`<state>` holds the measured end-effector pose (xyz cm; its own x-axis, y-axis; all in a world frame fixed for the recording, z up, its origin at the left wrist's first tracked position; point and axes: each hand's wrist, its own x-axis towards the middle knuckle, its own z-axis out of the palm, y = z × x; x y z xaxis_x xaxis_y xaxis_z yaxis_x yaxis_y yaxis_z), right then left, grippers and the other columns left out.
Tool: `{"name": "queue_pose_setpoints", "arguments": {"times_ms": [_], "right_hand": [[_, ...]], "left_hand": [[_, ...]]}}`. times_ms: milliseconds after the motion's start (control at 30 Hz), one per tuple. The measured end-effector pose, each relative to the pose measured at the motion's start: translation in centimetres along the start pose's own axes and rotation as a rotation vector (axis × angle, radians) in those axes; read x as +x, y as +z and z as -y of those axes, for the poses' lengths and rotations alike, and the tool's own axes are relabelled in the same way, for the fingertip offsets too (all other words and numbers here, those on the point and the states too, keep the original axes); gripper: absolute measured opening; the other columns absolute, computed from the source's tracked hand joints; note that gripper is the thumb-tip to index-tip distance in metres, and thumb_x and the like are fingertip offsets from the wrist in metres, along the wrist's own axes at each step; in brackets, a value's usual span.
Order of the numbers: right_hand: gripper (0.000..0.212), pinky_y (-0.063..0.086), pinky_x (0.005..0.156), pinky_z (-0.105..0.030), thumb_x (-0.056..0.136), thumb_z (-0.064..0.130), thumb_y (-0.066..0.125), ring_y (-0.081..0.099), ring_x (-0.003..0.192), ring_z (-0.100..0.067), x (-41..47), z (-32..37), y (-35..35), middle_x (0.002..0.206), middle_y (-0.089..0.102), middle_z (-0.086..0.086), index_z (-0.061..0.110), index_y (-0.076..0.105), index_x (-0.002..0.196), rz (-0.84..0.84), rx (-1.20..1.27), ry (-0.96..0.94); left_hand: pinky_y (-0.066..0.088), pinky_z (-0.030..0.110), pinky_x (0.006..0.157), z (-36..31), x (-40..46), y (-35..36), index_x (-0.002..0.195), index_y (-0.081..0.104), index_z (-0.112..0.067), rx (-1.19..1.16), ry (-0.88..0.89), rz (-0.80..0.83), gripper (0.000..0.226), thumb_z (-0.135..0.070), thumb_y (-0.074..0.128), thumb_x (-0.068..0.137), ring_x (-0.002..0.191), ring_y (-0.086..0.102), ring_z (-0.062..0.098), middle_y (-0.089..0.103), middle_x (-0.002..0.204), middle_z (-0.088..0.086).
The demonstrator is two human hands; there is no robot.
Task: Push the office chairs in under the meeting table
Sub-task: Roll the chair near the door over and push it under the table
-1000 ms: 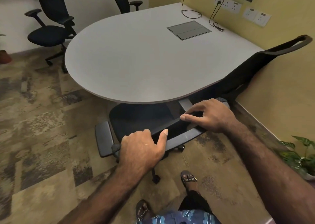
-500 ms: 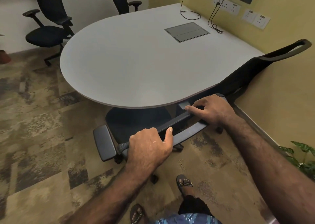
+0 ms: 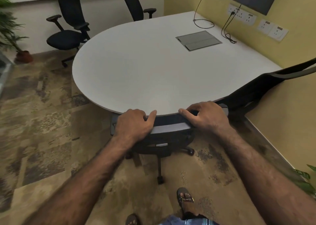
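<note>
A black office chair (image 3: 169, 127) sits right at the near edge of the grey meeting table (image 3: 147, 70), its seat hidden under the top. My left hand (image 3: 133, 123) grips the left end of its backrest top. At the right end, my right hand (image 3: 205, 116) curls over the same bar. Another black chair (image 3: 253, 91) leans against the table's right edge by the yellow wall. Two more black chairs stand away from the table at the back: one at the far left (image 3: 68, 27), the other behind the table (image 3: 135, 3).
Patterned carpet covers the floor. My sandalled feet (image 3: 184, 197) stand just behind the chair's wheeled base (image 3: 159, 178). A potted plant (image 3: 22, 53) is at the far left, another (image 3: 306, 178) at the right wall. Cables (image 3: 225, 31) and a hatch (image 3: 198, 40) lie on the table.
The chair I hold has rolled forward and turned square to the table, so its seat and armrest are now under the top. Both hands kept their grip and moved forward with it.
</note>
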<state>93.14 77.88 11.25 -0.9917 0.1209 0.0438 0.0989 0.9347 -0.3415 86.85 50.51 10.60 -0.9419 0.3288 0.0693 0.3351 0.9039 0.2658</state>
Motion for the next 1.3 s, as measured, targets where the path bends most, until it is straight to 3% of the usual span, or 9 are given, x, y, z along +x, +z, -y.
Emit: {"name": "queue_pose_setpoints", "arguments": {"times_ms": [133, 333, 500, 600, 733, 867, 1300], "right_hand": [[0.076, 0.05, 0.074, -0.025, 0.096, 0.09, 0.039, 0.069, 0.089, -0.007, 2.0, 0.1, 0.0, 0.102, 0.081, 0.014, 0.032, 0.085, 0.11, -0.034, -0.004, -0.021], [0.084, 0.05, 0.074, -0.029, 0.093, 0.095, 0.031, 0.069, 0.089, -0.01, 4.9, -0.7, -0.6, 0.1, 0.081, 0.013, 0.032, 0.086, 0.106, -0.085, -0.029, 0.014], [0.087, 0.058, 0.08, -0.032, 0.091, 0.097, 0.025, 0.069, 0.087, -0.009, 4.5, -0.5, 0.0, 0.096, 0.08, 0.015, 0.035, 0.084, 0.107, -0.081, -0.041, 0.016], [0.089, 0.06, 0.084, -0.033, 0.091, 0.098, 0.024, 0.069, 0.086, -0.007, 4.0, 0.3, 0.5, 0.096, 0.08, 0.016, 0.035, 0.084, 0.107, -0.081, -0.04, -0.009], [0.086, 0.06, 0.086, -0.035, 0.093, 0.096, 0.025, 0.066, 0.08, -0.006, 3.4, 1.4, 1.0, 0.092, 0.08, 0.017, 0.035, 0.084, 0.107, -0.11, -0.044, -0.034], [0.083, 0.063, 0.091, -0.042, 0.096, 0.092, 0.027, 0.071, 0.085, -0.008, 2.9, 1.5, 1.4, 0.095, 0.081, 0.014, 0.034, 0.084, 0.113, -0.122, -0.054, -0.02], [0.082, 0.064, 0.086, -0.042, 0.098, 0.09, 0.029, 0.071, 0.081, -0.009, 4.4, 1.8, 2.0, 0.089, 0.081, 0.015, 0.033, 0.086, 0.105, -0.216, -0.011, 0.015]], "left_hand": [[0.051, 0.026, 0.064, 0.7, 2.3, 0.3, 0.076, 0.078, -0.021, -0.002, 0.016, -0.031, 0.082, -0.08, 0.025, 0.096, 0.059, 0.059, 0.007, 0.064, 0.062, -0.011], [0.043, 0.026, 0.055, 0.1, 4.7, 0.7, 0.05, 0.059, -0.015, -0.06, 0.036, -0.086, 0.087, -0.081, 0.028, 0.097, 0.044, 0.048, 0.012, 0.051, 0.045, -0.006], [0.041, 0.026, 0.052, 1.0, 4.5, 0.9, 0.049, 0.054, -0.014, -0.065, 0.071, -0.132, 0.088, -0.08, 0.026, 0.099, 0.042, 0.043, 0.016, 0.05, 0.044, 0.003], [0.033, 0.023, 0.052, 1.9, 4.2, 0.6, 0.048, 0.051, -0.016, -0.091, 0.055, -0.171, 0.084, -0.078, 0.028, 0.1, 0.042, 0.043, 0.013, 0.049, 0.044, -0.001], [0.034, 0.025, 0.052, 2.7, 3.9, 0.0, 0.049, 0.051, -0.017, -0.146, 0.019, -0.186, 0.08, -0.073, 0.031, 0.102, 0.043, 0.043, 0.014, 0.049, 0.045, 0.0], [0.027, 0.02, 0.053, 2.3, 3.1, 0.3, 0.049, 0.048, -0.022, -0.118, -0.032, -0.242, 0.073, -0.069, 0.035, 0.104, 0.043, 0.045, 0.009, 0.047, 0.045, -0.011], [0.022, 0.014, 0.05, 3.1, 4.3, -0.2, 0.048, 0.034, -0.033, -0.132, 0.053, -0.406, 0.063, -0.053, 0.054, 0.104, 0.038, 0.045, 0.008, 0.033, 0.042, -0.021]]}}
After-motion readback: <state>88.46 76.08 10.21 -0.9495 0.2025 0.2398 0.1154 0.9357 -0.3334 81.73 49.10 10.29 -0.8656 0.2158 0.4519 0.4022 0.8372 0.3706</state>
